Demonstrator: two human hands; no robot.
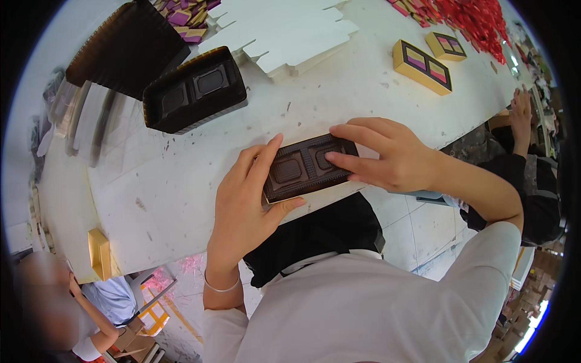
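In front of me on the white table lies a small box with a dark brown plastic tray (288, 170) set in it, showing two square recesses. My left hand (242, 196) grips its left end, thumb along the near edge and fingers at the far left corner. My right hand (393, 154) is on the right end. One fingertip rests in the right recess, another touches the far edge, and the thumb side is at the near right corner. A light rim of the box shows under the tray along the near side.
A stack of dark plastic trays (239, 88) stands at the far left, beside a taller brown stack (127, 48). White card sheets (284, 30) lie behind. Two gold boxes with coloured pieces (422, 66) sit far right, near red wrapped pieces (472, 24). Other people sit at both sides.
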